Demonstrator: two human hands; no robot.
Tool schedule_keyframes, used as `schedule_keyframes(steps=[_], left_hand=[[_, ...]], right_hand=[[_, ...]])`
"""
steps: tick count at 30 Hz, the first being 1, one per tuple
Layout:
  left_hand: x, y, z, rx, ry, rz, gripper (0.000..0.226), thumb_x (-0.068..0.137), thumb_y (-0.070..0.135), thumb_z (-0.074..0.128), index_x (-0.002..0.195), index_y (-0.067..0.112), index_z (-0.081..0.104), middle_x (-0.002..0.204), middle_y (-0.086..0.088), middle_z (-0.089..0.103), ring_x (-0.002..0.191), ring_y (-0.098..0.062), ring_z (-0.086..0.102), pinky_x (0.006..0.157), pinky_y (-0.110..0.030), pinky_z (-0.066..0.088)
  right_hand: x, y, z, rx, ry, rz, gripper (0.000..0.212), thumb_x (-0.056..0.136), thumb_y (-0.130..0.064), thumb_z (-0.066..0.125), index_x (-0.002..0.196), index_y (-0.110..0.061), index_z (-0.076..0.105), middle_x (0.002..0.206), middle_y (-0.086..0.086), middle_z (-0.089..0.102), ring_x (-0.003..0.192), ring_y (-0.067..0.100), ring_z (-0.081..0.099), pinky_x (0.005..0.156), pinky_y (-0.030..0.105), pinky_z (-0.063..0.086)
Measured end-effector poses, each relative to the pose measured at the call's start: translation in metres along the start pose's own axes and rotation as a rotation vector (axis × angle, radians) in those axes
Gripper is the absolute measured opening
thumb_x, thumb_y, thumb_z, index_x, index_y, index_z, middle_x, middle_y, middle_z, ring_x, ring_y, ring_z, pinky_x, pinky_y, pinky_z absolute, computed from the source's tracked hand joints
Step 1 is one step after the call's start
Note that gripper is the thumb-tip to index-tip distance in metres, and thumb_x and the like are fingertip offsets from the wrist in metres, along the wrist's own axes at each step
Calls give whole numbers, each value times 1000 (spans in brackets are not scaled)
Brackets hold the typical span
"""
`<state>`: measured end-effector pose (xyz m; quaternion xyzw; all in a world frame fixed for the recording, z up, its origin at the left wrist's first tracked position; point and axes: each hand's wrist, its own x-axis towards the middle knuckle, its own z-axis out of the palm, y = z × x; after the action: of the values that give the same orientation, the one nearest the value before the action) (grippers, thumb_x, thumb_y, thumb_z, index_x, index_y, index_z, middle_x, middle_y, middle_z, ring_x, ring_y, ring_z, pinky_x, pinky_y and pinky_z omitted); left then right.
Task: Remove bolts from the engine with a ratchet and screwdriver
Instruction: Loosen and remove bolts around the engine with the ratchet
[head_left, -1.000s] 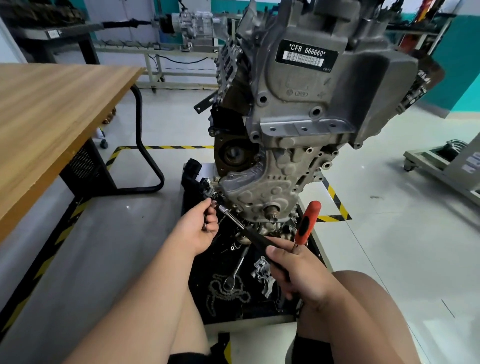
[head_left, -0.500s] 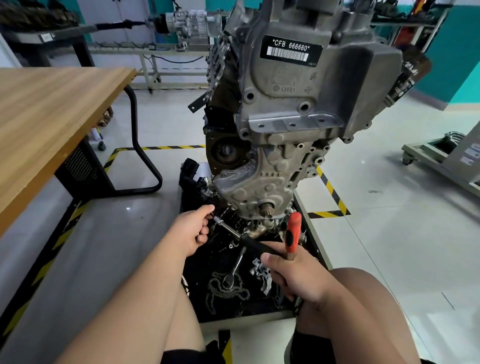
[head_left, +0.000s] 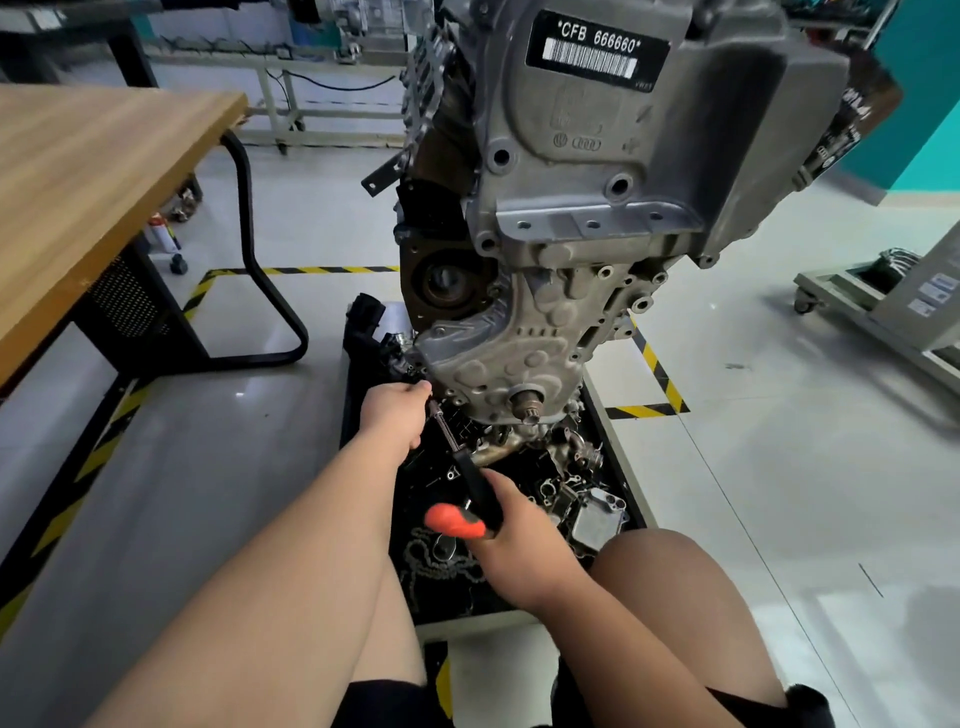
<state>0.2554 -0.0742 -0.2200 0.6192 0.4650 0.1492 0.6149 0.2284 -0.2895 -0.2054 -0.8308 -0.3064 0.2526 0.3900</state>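
A grey engine (head_left: 597, 218) with a black barcode label stands upright on a black tray. My right hand (head_left: 519, 540) grips the black handle of a ratchet (head_left: 467, 467) together with an orange-handled screwdriver (head_left: 454, 521) that points left. The ratchet's shaft runs up and left to the engine's lower left corner. There my left hand (head_left: 395, 410) holds the ratchet's head against the engine, and its fingers hide the socket and the bolt.
The black tray (head_left: 358, 415) under the engine holds several loose metal parts and a chain (head_left: 436, 566). A wooden table (head_left: 88, 171) with a black frame stands to the left. A grey cart (head_left: 883, 312) is at the right. My bare knees are at the bottom.
My right hand has swung the ratchet handle down and left, so the shaft stands steeper. The orange screwdriver handle, upright before, now lies pointing left. The left hand stays at the ratchet head.
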Motion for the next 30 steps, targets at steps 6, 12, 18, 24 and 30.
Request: schedule_keyframes(steps=[6,12,18,24,30], left_hand=[[15,0,6,-54,-21,-45,18,95,19,58,78,20,63,55,-1,41,37,-13,30,33,-13,22],[20,1,8,-27,-28,-17,22,95,17,57,74,22,60,57,-2,43,40,-15,32,33,-13,22],[25,0,7,-25,7,-25,23,93,21,59,69,17,59,51,-1,43,38,-15,33,37,-15,24],[26,-3,4,16,-42,-10,16,92,25,61,77,19,63,46,0,42,32,-14,32,36,-16,25],[17,-12,-6,34,-190,39,25,98,18,55,118,33,52,59,-2,36,40,-13,30,33,-15,22]], right_hand=[[15,-13,25,78,66,37,40,87,-35,57,126,-34,46,100,0,69,90,26,66,78,43,53],[21,-16,33,161,112,44,35,80,-44,50,115,-41,49,90,-9,68,85,19,64,76,38,53],[29,-13,36,225,120,33,33,83,-39,54,115,-42,52,79,-15,63,72,10,58,68,30,49],[35,-11,43,340,124,72,6,83,-39,53,85,-42,48,62,-18,55,59,8,51,62,30,46],[32,-15,47,385,151,134,11,87,-30,55,96,-33,48,67,-15,51,57,1,51,60,18,41]])
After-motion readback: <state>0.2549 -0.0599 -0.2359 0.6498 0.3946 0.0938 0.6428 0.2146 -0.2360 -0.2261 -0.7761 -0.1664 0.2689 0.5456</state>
